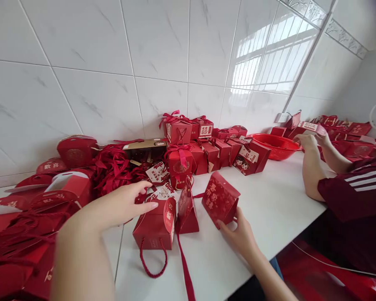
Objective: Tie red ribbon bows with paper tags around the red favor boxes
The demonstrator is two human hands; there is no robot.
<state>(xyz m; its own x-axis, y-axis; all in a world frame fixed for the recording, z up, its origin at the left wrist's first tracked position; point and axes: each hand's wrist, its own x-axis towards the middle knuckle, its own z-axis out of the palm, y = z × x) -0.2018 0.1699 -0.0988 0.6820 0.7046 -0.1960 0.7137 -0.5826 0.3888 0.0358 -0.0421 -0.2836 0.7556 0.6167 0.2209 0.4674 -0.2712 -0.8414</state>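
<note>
My right hand (240, 236) grips the lower edge of a red gift box (219, 198) with gold characters, tilted above the white table. My left hand (134, 205) is open, thumb and fingers apart, over a red carry box (155, 230) with a dark red rope handle (153, 274) hanging in front. I cannot tell whether its fingertips touch that box. Between my hands stands a narrow, wedge-shaped red box (188, 211) with a small loop on top. A red ribbon (184, 267) runs from beside it towards the front edge.
Red boxes (180, 161), some tied with ribbon, line the tiled wall. A heap of ribbons (113, 167) and more boxes (34, 217) crowd the left. To the right are a red plastic basin (277, 146) and a co-worker's arms (315, 167), hands at a box.
</note>
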